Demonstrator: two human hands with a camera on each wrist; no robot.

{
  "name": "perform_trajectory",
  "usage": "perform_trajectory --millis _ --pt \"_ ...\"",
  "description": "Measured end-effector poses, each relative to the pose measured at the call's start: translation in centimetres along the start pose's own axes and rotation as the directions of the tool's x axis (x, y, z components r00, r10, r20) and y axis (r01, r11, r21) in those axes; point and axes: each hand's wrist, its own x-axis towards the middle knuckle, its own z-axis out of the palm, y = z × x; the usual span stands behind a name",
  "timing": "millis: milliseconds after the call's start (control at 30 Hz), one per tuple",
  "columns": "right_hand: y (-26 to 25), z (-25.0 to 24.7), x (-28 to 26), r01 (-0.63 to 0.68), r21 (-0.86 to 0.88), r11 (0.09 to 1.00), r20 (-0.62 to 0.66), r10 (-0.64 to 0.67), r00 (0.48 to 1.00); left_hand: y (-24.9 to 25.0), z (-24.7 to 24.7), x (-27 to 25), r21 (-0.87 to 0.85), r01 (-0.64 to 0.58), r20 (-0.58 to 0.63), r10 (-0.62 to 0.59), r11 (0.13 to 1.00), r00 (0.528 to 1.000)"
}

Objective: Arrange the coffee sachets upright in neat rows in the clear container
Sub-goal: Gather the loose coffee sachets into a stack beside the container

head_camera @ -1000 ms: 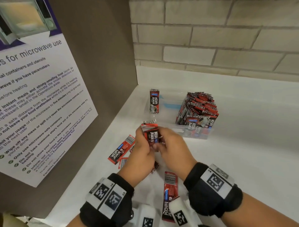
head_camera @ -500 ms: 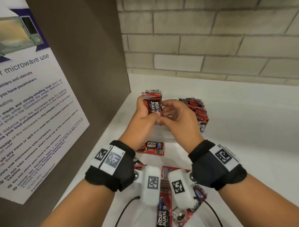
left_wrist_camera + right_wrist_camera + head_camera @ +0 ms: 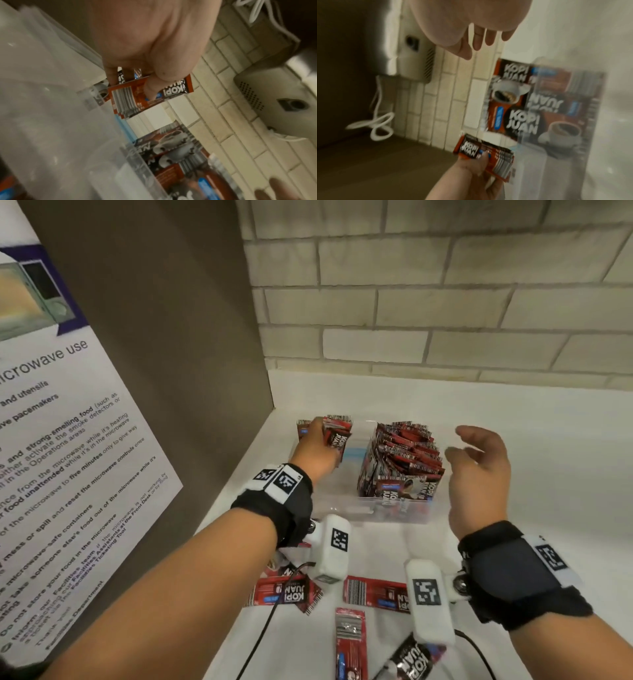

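Red-black sachets [image 3: 337, 436], seemingly stacked upright, in left hand [image 3: 313, 451].

"KOPI JUAN" marks the sachets [image 3: 337, 440] my left hand [image 3: 313, 451] grips; the poster [image 3: 68, 474] at nine o'clock reads "microwave use".

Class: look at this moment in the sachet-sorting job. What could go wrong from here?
1. The left hand grips a small stack of sachets over the clear container; released loosely, it may fan out or topple.
2. The packed row already leans, so the open right hand could knock it.
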Motion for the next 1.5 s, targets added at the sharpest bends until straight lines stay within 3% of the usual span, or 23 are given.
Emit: perform_trajectory --millis 133,233,300,567,700,800,933,1100,1267,1500 --pt "1.5 -1.3 1.3 -0.236 0.03 0.971 0.023 0.235 0.972 0.2 0.6 2.0 0.137 0.107 0.101 -0.121 0.985 0.987" --pt "2.6 -1.5 1.2 -0.432 -0.041 0.901 0.196 0.432 0.881 0.0 1.3 2.9 0.2 0.145 0.127 -0.173 0.969 0.977" --pt "3.2 -1.4 0.9 -0.493 -0.049 0.869 0.29 0.485 0.825 0.0 1.9 3.2 0.209 0.15 0.143 -0.182 0.966 0.973" --pt "4.6 -0.7 0.5 -0.509 -0.006 0.861 0.359 0.477 0.802 0.0 3.9 3.2 0.26 0.159 0.167 -0.206 0.952 0.964" --pt "4.6 -0.7 0.5 -0.496 -0.011 0.868 0.354 0.468 0.81 -0.3 4.2 3.3 0.358 0.177 0.202 -0.262 0.917 0.944" --pt "4.6 -0.6 0.5 -0.488 -0.023 0.873 0.344 0.465 0.816 -0.4 4.4 3.1 0.447 0.163 0.304 -0.32 0.88 0.897" --pt "4.7 -0.4 0.5 -0.472 -0.039 0.881 0.34 0.456 0.823 0.0 4.0 2.6 0.521 0.041 0.398 -0.285 0.853 0.872" --pt "4.7 -0.7 0.6 -0.469 -0.054 0.881 0.343 0.458 0.82 0.9 2.5 2.0 0.642 -0.136 0.458 -0.235 0.755 0.857" --pt "4.6 -0.7 0.6 -0.477 -0.046 0.878 0.347 0.462 0.816 1.4 1.4 1.4 0.646 -0.185 0.452 -0.176 0.741 0.874" --pt "4.8 -0.7 0.6 -0.478 -0.058 0.876 0.349 0.467 0.813 1.6 2.6 0.3 0.755 -0.268 0.488 -0.239 0.598 0.84"
